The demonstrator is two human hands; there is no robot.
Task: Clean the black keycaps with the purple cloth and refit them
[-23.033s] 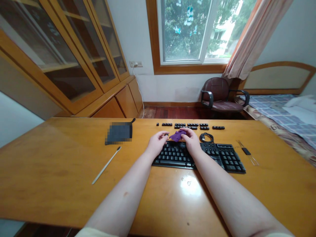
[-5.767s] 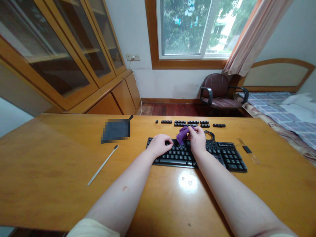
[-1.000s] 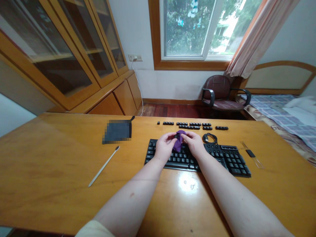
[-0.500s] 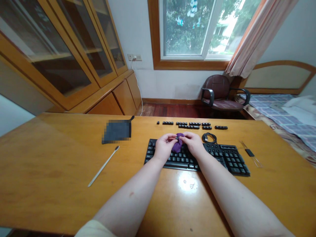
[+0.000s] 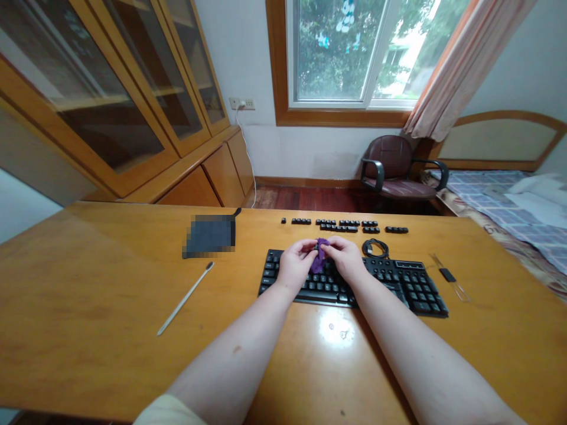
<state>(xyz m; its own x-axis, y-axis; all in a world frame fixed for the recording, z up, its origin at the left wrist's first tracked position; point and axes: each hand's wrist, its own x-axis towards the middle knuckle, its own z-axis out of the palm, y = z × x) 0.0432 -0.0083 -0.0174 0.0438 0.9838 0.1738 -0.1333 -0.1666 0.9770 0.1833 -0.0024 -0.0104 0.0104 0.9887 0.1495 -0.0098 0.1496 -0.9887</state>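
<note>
A black keyboard [image 5: 330, 294] lies on the table beneath both hands. Over its upper middle, my right hand [image 5: 345, 258] is closed on a crumpled purple cloth [image 5: 319, 263], whose loose end hangs above the keys. My left hand [image 5: 295, 264] pinches a small dark keycap [image 5: 316, 247] against the cloth; the fingers hide most of it. Thumbs and fingertips of the two hands nearly meet. Loose black keycaps [image 5: 339, 228] stand in rows behind the keyboard.
Behind the keyboard sits a coiled black cable [image 5: 375, 248]. To the right lies a wire keycap puller [image 5: 448, 275]. A long thin brush [image 5: 186, 299] and a dark pouch [image 5: 210, 235] rest on the left of the wooden table [image 5: 88, 307]. A chair [image 5: 390, 162] stands beyond.
Both hands stay almost in place over the keyboard. The purple cloth shifts slightly between the fingertips; the things on the table have not moved.
</note>
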